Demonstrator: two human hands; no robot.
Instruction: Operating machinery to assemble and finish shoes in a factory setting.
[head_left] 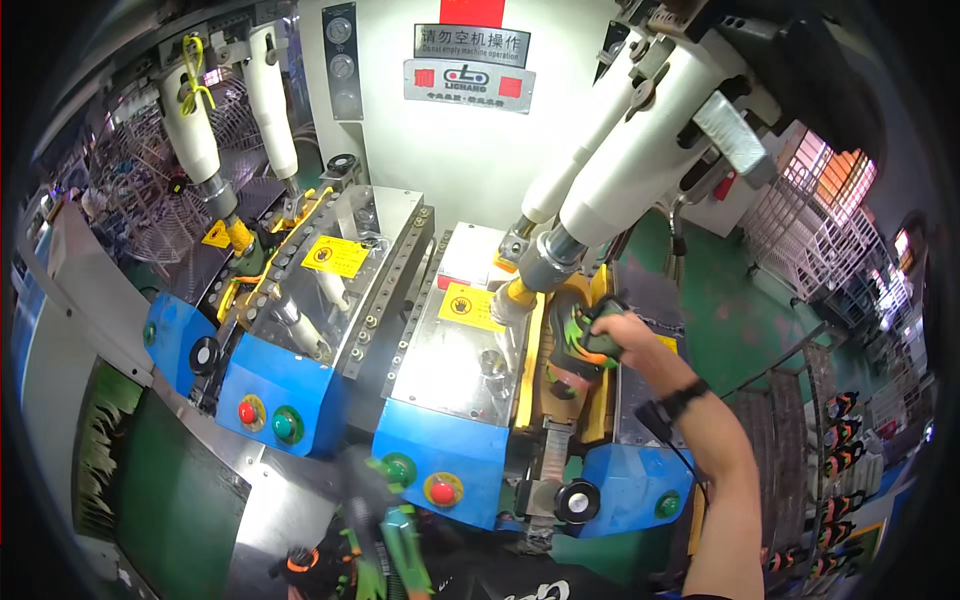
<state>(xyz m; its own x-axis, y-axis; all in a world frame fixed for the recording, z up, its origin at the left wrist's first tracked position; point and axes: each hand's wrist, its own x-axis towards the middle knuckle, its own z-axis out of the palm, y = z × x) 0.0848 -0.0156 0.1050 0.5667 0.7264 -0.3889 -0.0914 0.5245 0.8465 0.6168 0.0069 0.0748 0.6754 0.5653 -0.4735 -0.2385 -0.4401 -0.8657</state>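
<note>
My right hand [622, 338] reaches into the right-hand machine bay, its fingers closed around a dark shoe [578, 340] with green and orange trim. The shoe lies between yellow side pads [600, 408], below a white press cylinder [625, 150]. My left hand cannot be made out. Near my body, a motion-smeared dark and green shoe-like item [385, 525] shows in front of the control panel. Another dark shoe [262, 250] with orange trim sits under the cylinders in the left bay.
Blue panels carry red buttons [442, 489] and green buttons [288, 425]. Clear guards [335, 260] with yellow warning labels cover the bays. On the right stand a rack of several shoes [845, 435] and a white wire cart [825, 225]. A black knob [577, 502] projects at the front.
</note>
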